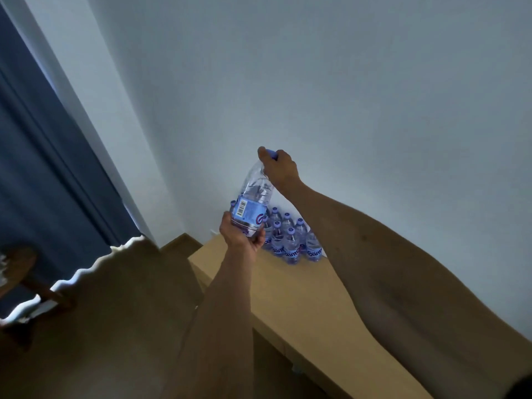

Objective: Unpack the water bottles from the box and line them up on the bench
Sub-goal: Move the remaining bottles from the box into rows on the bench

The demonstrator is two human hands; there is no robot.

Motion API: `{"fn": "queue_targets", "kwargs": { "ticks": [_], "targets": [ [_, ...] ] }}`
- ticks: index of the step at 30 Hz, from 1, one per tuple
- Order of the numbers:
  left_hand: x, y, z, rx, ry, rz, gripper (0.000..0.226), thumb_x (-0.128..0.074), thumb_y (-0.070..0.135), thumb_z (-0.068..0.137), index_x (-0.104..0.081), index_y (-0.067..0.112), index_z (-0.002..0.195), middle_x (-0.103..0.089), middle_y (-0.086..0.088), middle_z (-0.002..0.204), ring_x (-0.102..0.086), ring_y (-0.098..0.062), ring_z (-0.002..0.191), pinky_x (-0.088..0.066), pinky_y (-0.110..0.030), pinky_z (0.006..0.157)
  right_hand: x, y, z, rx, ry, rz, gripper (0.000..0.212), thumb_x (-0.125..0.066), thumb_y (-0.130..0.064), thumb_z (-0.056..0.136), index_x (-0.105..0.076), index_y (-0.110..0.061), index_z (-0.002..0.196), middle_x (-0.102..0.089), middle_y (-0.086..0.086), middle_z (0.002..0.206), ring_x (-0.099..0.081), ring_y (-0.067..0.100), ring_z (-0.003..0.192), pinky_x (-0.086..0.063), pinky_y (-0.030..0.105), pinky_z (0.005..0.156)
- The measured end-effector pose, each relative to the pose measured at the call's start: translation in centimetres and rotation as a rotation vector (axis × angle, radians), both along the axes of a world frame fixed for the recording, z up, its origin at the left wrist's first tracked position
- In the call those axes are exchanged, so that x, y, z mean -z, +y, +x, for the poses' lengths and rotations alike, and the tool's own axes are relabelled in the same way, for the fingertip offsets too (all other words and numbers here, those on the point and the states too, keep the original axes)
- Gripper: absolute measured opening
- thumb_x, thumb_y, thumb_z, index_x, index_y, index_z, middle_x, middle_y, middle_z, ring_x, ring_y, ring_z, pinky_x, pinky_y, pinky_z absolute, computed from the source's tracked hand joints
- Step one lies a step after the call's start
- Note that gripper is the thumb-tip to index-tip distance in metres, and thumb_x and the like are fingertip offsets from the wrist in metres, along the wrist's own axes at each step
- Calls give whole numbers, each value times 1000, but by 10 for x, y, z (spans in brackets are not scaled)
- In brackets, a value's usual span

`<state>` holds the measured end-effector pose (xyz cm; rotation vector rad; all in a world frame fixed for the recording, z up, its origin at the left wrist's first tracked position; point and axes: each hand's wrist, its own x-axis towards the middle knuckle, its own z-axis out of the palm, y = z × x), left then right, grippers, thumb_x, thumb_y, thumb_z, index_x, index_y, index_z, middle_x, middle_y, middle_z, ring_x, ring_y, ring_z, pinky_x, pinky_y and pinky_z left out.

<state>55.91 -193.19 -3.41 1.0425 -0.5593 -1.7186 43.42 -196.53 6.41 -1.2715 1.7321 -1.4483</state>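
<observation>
A clear water bottle [253, 197] with a blue label and a purple cap is held in the air above the far end of the light wooden bench [288, 298]. My left hand [241, 236] grips its base from below. My right hand [277, 168] grips its cap and neck from above. The bottle leans slightly to the right. Behind and below it, several matching bottles [290, 240] stand upright in a cluster on the bench against the white wall. The box is not in view.
A white wall [345, 96] runs along the bench's right side. A blue curtain [43, 154] hangs at the left, with a wooden chair [26, 272] below it. Wooden floor [178, 243] shows past the bench's far end.
</observation>
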Motion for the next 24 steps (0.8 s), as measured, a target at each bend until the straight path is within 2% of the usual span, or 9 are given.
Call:
{"fn": "queue_targets", "kwargs": {
  "ticks": [3, 5, 8, 10, 14, 15, 18, 22, 24],
  "targets": [
    [1, -14, 8, 143, -46, 24, 74, -19, 61, 96, -67, 4, 92, -66, -16, 66, -60, -25, 50, -42, -20, 49, -11, -10, 12, -138, -319, 19, 18, -51, -33, 95, -47, -17, 87, -61, 16, 86, -56, 22, 61, -37, 23, 49],
    [0, -26, 11, 213, -52, 4, 77, -18, 61, 96, -67, 2, 99, -66, -17, 72, -62, -27, 54, -41, -21, 50, -12, -21, 12, -87, -234, -16, 17, -56, -33, 92, -53, -16, 89, -65, 13, 83, -59, 20, 56, -38, 19, 43],
    [-5, -45, 11, 250, -86, -59, 65, -29, 52, 94, -64, -1, 107, -65, -16, 76, -63, -30, 54, -41, -20, 47, -5, -35, 8, 123, -12, -77, 29, -60, -46, 88, -59, -18, 96, -70, 1, 89, -66, 18, 73, -51, 27, 63],
    [-7, -58, 13, 264, -112, -66, 57, -35, 46, 93, -64, -2, 104, -65, -16, 74, -61, -28, 51, -42, -20, 45, 1, -46, 7, 229, 65, -49, 37, -53, -53, 91, -57, -17, 102, -65, -4, 97, -60, 18, 85, -47, 31, 75],
    [-2, -80, 23, 370, -144, -12, 69, -27, 59, 96, -65, 2, 87, -64, -15, 66, -51, -22, 45, -35, -20, 45, 6, -70, 10, 254, 48, 48, 39, -41, -46, 96, -61, -14, 108, -65, 10, 105, -58, 29, 93, -45, 33, 83],
    [0, -86, 25, 399, -147, 3, 74, -24, 64, 95, -64, 4, 82, -63, -15, 62, -48, -21, 43, -33, -19, 44, 7, -74, 11, 241, -10, 54, 36, -41, -39, 96, -62, -13, 110, -66, 14, 106, -60, 31, 94, -49, 34, 83],
    [7, -108, 31, 483, -159, 23, 74, -23, 67, 92, -61, 6, 76, -60, -13, 54, -40, -19, 36, -29, -17, 41, 11, -85, 17, 239, -126, 75, 28, -46, -32, 95, -57, -8, 106, -67, 16, 91, -62, 27, 71, -48, 28, 61],
    [16, -133, 39, 621, -166, 53, 71, -26, 62, 91, -65, 5, 80, -62, -16, 61, -49, -21, 43, -32, -18, 43, 23, -99, 22, 359, -146, 73, 39, -47, -45, 93, -63, -11, 84, -68, 16, 91, -62, 29, 80, -51, 37, 77],
    [18, -143, 39, 671, -183, 41, 61, -28, 53, 92, -66, 6, 84, -64, -16, 67, -50, -21, 45, -31, -17, 43, 33, -100, 22, 441, -96, 55, 45, -45, -49, 92, -62, -12, 72, -68, 12, 85, -63, 30, 84, -50, 38, 74]
  ]
}}
